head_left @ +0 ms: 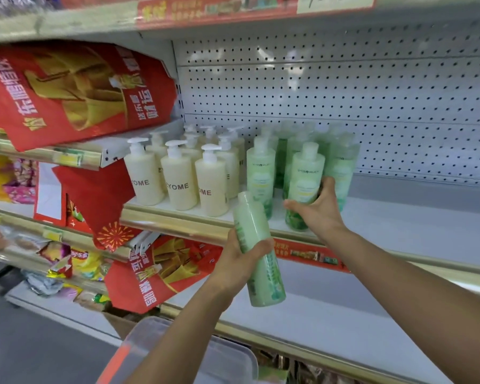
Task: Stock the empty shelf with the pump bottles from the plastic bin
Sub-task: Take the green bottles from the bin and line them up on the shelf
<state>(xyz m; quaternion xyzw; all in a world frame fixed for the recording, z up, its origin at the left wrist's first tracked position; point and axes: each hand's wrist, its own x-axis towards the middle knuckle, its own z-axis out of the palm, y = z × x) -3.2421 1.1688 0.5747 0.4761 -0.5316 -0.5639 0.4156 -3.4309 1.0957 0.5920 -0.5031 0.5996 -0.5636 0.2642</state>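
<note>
Pump bottles (179, 187) in cream with white heads stand in rows at the left end of the shelf (399, 217). A cluster of green bottles (261, 173) stands just to their right, reaching back toward the perforated back panel (344, 87).

The right hand (317, 210) reaches in from the near right, with the arm stretched forward and slightly left. Its fingers curl round the lower half of the front green bottle (306, 176). The thumb points up along the bottle's right side and the other fingers wrap across its near left side. That bottle stands upright at the near edge of the shelf, its base just behind the gold rail (178, 225), with another green bottle close on its left.

The left hand (239, 264) is raised in front of the rail, lower and nearer than the right, its forearm rising from the bottom centre. It grips a second green bottle (266, 281) round its middle, with the thumb across the near face and the fingers hidden behind. This bottle is in the air, clear of the shelf. It is tilted, its cap up toward the far left and its base down toward the near right.

Below the arms, at the bottom edge, lies the clear plastic bin (205, 353) with an orange part on its left; what it holds cannot be told. Red banners (67, 87) hang over the shelves on the left.
</note>
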